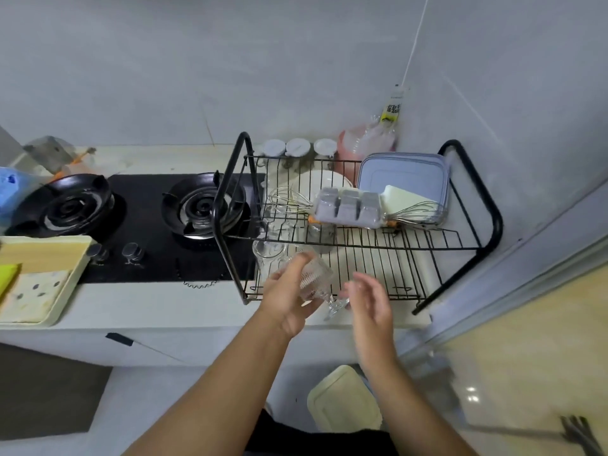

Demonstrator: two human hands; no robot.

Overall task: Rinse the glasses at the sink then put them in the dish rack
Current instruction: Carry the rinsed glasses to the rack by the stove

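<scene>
Head-worn view, downward onto dish rack [394, 264]

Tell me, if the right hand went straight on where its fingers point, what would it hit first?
The right hand would probably meet the lower shelf of the black wire dish rack, just beside the clear ribbed stemmed glass the left hand holds; depth is unclear.

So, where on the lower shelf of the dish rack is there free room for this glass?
The lower shelf of the dish rack is bare from its middle to the right frame post. Its left end is crowded with clear glasses, near the left hand holding the ribbed stemmed glass. The upper shelf is full: ice cube tray, whisks, containers.
</scene>
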